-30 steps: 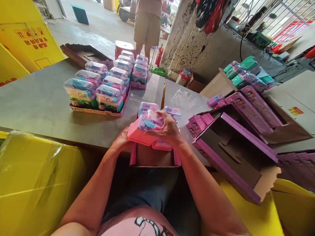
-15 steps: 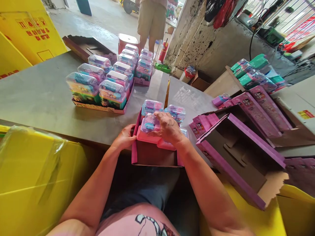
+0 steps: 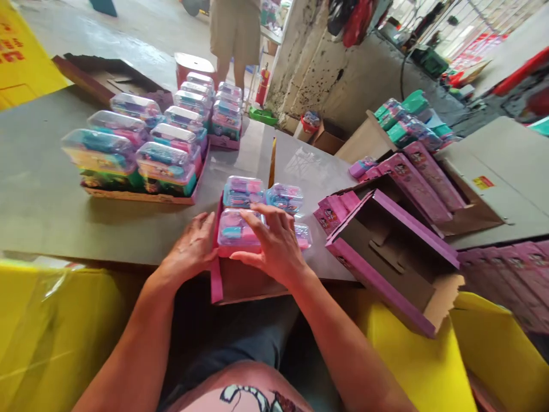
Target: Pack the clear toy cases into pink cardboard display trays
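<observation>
In front of me a pink cardboard tray box stands at the table's near edge, its front part bare brown board. Inside it are several small plastic cases with clear lids, among them a pink case and a blue case. My left hand lies along the box's left wall, fingers stretched out. Over the pink case hovers or rests my right hand, thumb and fingers spread; whether it touches the lid I cannot tell. It partly hides another case on the right.
A filled tray of clear-lidded cases stands left on the grey table, another behind it. To the right lie an empty pink box and folded pink cartons. Yellow bins flank me. A person stands beyond the table.
The pink case has settled flatter in the box, and my right hand has loosened and spread its fingers. My left hand has straightened along the wall. The view has shifted right.
</observation>
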A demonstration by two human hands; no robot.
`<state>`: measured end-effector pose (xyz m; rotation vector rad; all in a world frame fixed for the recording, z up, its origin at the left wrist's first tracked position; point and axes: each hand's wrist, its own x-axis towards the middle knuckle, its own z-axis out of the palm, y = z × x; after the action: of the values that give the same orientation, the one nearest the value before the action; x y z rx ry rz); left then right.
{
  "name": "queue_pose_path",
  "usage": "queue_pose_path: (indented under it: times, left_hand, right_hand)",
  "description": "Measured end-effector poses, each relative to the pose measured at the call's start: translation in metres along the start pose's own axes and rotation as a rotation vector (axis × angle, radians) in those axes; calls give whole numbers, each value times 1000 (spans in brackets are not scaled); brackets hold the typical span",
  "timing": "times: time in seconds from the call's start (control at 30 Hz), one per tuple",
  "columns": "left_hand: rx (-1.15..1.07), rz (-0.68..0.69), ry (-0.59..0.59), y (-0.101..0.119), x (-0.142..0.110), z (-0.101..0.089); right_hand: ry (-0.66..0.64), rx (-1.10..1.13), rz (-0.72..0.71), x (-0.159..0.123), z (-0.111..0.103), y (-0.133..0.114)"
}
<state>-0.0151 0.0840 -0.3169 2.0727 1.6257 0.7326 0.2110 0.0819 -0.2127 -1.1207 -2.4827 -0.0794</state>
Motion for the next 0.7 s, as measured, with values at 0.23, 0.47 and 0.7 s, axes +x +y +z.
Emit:
queue_pose_path:
  times: [0.23,0.47,0.7]
  left_hand:
    - [99,45,-157,0,10,-29]
    - [-224,-39,-147,-28,14,-4]
    - [-73,-109,-262,-26,28,-21]
  right_hand:
    - [366,107,495,-130,13,10]
    - [59,117,686,-110,48,29]
    - [58,279,800,-85,61,49]
